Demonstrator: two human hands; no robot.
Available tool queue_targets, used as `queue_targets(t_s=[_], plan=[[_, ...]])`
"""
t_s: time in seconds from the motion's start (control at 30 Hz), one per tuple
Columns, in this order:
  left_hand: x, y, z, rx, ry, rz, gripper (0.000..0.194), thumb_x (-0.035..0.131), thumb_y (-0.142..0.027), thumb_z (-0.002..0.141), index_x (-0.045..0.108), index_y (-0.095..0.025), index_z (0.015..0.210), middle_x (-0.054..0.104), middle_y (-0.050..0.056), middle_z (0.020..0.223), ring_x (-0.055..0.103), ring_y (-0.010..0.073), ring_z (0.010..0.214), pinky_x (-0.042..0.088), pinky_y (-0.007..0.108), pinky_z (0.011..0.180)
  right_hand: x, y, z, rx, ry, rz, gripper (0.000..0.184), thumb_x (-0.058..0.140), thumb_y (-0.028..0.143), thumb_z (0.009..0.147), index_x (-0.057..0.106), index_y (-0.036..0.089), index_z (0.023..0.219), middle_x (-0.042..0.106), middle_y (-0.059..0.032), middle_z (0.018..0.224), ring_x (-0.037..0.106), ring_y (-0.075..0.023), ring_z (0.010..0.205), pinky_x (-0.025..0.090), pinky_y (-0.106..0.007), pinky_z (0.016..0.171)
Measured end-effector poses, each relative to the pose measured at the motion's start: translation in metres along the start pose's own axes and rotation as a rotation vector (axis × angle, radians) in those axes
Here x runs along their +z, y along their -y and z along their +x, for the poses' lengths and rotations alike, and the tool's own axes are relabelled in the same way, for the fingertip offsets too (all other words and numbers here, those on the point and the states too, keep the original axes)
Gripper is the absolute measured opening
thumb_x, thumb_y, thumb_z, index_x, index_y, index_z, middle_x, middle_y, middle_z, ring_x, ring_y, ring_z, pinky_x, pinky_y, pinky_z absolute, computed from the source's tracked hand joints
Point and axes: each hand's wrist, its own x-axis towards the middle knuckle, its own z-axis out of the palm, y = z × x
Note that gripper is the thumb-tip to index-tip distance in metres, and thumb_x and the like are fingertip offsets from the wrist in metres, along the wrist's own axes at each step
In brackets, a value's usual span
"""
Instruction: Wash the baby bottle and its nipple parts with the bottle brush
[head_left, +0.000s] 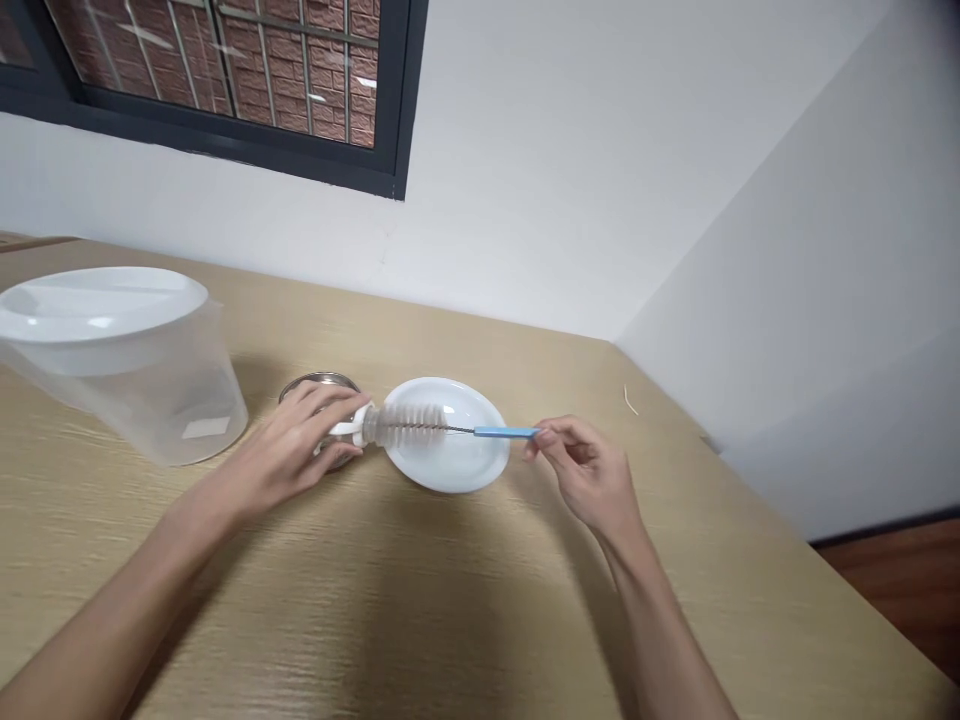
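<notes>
My right hand (589,470) pinches the end of the blue handle of a bottle brush (416,425), which lies level over a white oval bowl (450,470). The brush's pale bristles are at the mouth of a small bottle with a white collar (361,424); how far the tip reaches inside cannot be seen. Fingers of my left hand (300,440) close round this bottle, hiding most of its body. Behind and below that hand, the rim of a round metal dish (322,378) shows in part.
At the left stands a large translucent plastic pitcher (187,390) with a white lid. A thin pale strip (631,400) lies on the wooden table (450,620) at the right. White walls border the table's back and right side, with a barred window (300,80) above.
</notes>
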Motion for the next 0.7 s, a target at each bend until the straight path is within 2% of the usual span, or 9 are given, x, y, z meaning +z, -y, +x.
queue_targets(t_s=[0.13, 0.17, 0.23, 0.3, 0.33, 0.43, 0.53, 0.63, 0.7], plan=[[-0.0012, -0.0041, 0.0012, -0.010, 0.004, -0.005, 0.044, 0.053, -0.033, 0.104, 0.049, -0.025, 0.146, 0.061, 0.010, 0.137, 0.052, 0.0288, 0.126, 0.046, 0.043, 0.103, 0.0001, 0.0058, -0.0029, 0.015, 0.037, -0.029, 0.056, 0.055, 0.051, 0.102, 0.054, 0.019, 0.056, 0.051, 0.0003, 0.050, 0.047, -0.0094, 0.049, 0.040, -0.024, 0.050], [-0.0015, -0.0034, 0.0012, -0.008, -0.003, -0.005, 0.044, 0.053, -0.033, 0.103, 0.049, -0.025, 0.146, 0.061, 0.010, 0.136, 0.052, 0.0287, 0.125, 0.045, 0.043, 0.104, 0.0006, 0.0059, -0.0029, 0.016, 0.044, -0.026, 0.052, 0.056, 0.051, 0.101, 0.058, 0.019, 0.061, 0.052, 0.0006, 0.051, 0.048, -0.0096, 0.049, 0.041, -0.024, 0.050], [-0.0017, -0.0007, 0.0011, -0.008, -0.013, -0.006, 0.043, 0.055, -0.034, 0.103, 0.050, -0.023, 0.145, 0.062, 0.010, 0.136, 0.053, 0.0286, 0.125, 0.045, 0.043, 0.104, 0.0021, 0.0040, -0.0023, 0.010, 0.052, -0.004, 0.035, 0.064, 0.052, 0.096, 0.069, 0.019, 0.087, 0.063, -0.0004, 0.064, 0.058, -0.0121, 0.057, 0.048, -0.025, 0.055], [-0.0016, 0.0025, 0.0009, -0.018, -0.017, -0.010, 0.044, 0.056, -0.036, 0.103, 0.051, -0.023, 0.144, 0.062, 0.010, 0.136, 0.054, 0.0288, 0.125, 0.046, 0.043, 0.104, 0.0038, 0.0008, -0.0010, -0.006, 0.050, 0.022, 0.040, 0.074, 0.054, 0.088, 0.067, 0.022, 0.112, 0.071, -0.0036, 0.085, 0.068, -0.0164, 0.073, 0.056, -0.028, 0.065], [-0.0015, 0.0037, 0.0009, -0.024, -0.019, -0.014, 0.044, 0.055, -0.037, 0.103, 0.052, -0.023, 0.144, 0.063, 0.010, 0.135, 0.054, 0.0288, 0.125, 0.046, 0.043, 0.104, 0.0044, -0.0007, -0.0005, -0.013, 0.046, 0.029, 0.044, 0.077, 0.054, 0.085, 0.067, 0.023, 0.115, 0.073, -0.0049, 0.092, 0.070, -0.0180, 0.080, 0.058, -0.030, 0.070], [-0.0007, 0.0043, 0.0012, -0.037, -0.033, -0.026, 0.043, 0.055, -0.039, 0.103, 0.054, -0.022, 0.142, 0.065, 0.010, 0.134, 0.056, 0.0292, 0.125, 0.046, 0.043, 0.105, 0.0047, -0.0027, -0.0004, -0.013, 0.027, 0.016, 0.036, 0.077, 0.054, 0.085, 0.071, 0.022, 0.102, 0.074, -0.0063, 0.092, 0.071, -0.0188, 0.084, 0.058, -0.030, 0.074], [0.0005, 0.0009, 0.0019, -0.031, -0.027, -0.034, 0.044, 0.056, -0.038, 0.102, 0.055, -0.022, 0.143, 0.065, 0.011, 0.134, 0.056, 0.0297, 0.125, 0.047, 0.044, 0.105, 0.0030, -0.0007, -0.0026, 0.019, 0.011, -0.015, 0.034, 0.068, 0.053, 0.093, 0.071, 0.020, 0.084, 0.068, -0.0031, 0.068, 0.062, -0.0141, 0.062, 0.051, -0.026, 0.057], [0.0015, -0.0024, 0.0024, -0.020, 0.009, -0.051, 0.045, 0.055, -0.036, 0.103, 0.051, -0.026, 0.146, 0.064, 0.010, 0.136, 0.056, 0.0293, 0.126, 0.047, 0.045, 0.105, 0.0013, 0.0021, -0.0044, 0.041, 0.003, -0.026, 0.049, 0.061, 0.052, 0.099, 0.060, 0.019, 0.063, 0.054, 0.0003, 0.052, 0.047, -0.0096, 0.048, 0.038, -0.024, 0.045], [0.0017, -0.0021, 0.0022, -0.022, 0.015, -0.054, 0.045, 0.055, -0.037, 0.103, 0.051, -0.026, 0.146, 0.064, 0.010, 0.136, 0.056, 0.0293, 0.126, 0.047, 0.045, 0.105, 0.0009, 0.0038, -0.0042, 0.038, 0.009, -0.001, 0.042, 0.063, 0.052, 0.097, 0.065, 0.019, 0.072, 0.055, 0.0009, 0.054, 0.049, -0.0099, 0.048, 0.040, -0.024, 0.046]])
